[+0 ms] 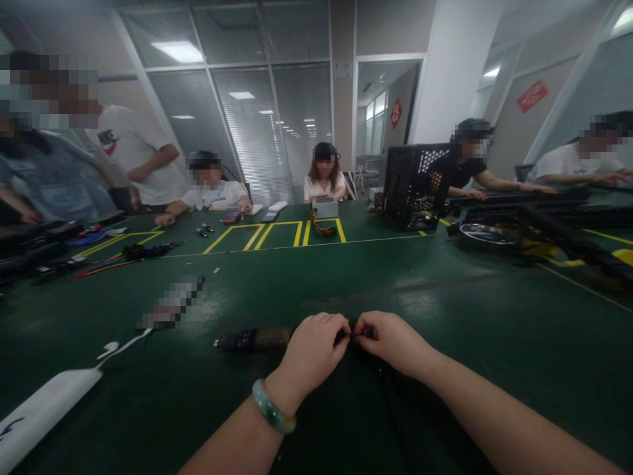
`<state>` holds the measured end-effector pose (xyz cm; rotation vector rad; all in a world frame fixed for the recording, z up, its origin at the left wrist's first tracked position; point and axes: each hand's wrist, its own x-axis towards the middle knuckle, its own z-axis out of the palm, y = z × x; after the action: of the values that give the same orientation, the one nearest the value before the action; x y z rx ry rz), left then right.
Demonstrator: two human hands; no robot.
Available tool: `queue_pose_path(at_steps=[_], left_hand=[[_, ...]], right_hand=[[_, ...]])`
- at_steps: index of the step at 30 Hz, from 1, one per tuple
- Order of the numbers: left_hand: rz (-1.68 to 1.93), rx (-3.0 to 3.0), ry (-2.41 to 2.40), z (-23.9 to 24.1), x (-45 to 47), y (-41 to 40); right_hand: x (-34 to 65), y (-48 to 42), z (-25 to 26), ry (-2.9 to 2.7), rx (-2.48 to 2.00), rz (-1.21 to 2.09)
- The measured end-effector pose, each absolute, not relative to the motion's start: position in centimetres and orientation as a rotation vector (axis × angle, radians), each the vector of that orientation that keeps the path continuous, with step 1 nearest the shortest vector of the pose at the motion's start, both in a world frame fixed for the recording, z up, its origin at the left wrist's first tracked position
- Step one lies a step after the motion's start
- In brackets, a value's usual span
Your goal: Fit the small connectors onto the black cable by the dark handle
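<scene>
My left hand (315, 349), with a green bangle (273, 407) at the wrist, is closed in a pinch over the green table (163, 409). Facing it, my right hand (393, 341) pinches too, its fingertips almost meeting those of the left. Something small and dark shows between the fingertips, too little of it to name. Just left of my left hand lies a dark cylindrical tool (254, 340), like an electric screwdriver, with its tip pointing left and its other end hidden behind the hand.
A white power bank-like block (52, 402) with a cable reaches a phone (173, 303) on the left. Loose coloured wires (103, 265) lie farther back. Across the table stand a grey power supply box (325, 208) and a black computer case (419, 188). Several people sit or stand around.
</scene>
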<state>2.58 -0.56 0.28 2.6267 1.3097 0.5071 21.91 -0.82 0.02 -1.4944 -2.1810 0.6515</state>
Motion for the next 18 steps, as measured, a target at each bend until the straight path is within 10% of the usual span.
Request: queue_pose_path(at_steps=[18], left_hand=[[0.527, 2.64, 1.281, 0.26, 2.55, -0.41]], right_hand=[[21.46, -0.9, 0.26, -2.17, -1.504, 0.649]])
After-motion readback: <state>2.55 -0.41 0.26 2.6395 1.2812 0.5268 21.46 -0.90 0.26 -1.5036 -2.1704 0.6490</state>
